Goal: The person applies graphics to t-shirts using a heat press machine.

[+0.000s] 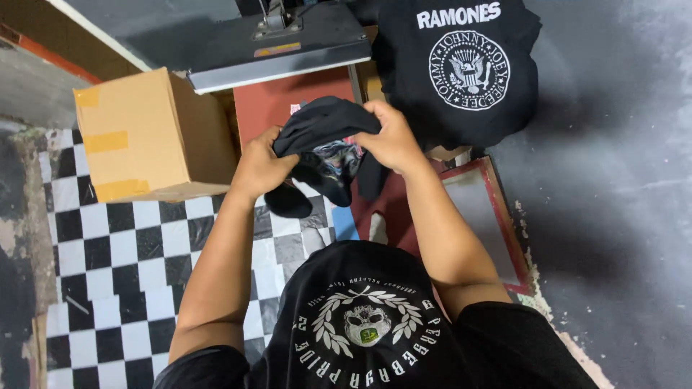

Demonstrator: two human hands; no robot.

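Both my hands hold a bunched black garment [328,130] with a colourful print showing in its folds. My left hand [261,164] grips its left side and my right hand [393,138] grips its top right. The garment hangs just in front of the red lower platen [267,104] of a heat press, whose grey upper plate [277,47] is swung away above it.
A taped cardboard box [148,137] stands left of the press. A black T-shirt [461,68] with a round white print lies at the upper right. A red-framed screen [479,216] lies by the grey floor on the right. Black-and-white checkered flooring [122,259] covers the lower left.
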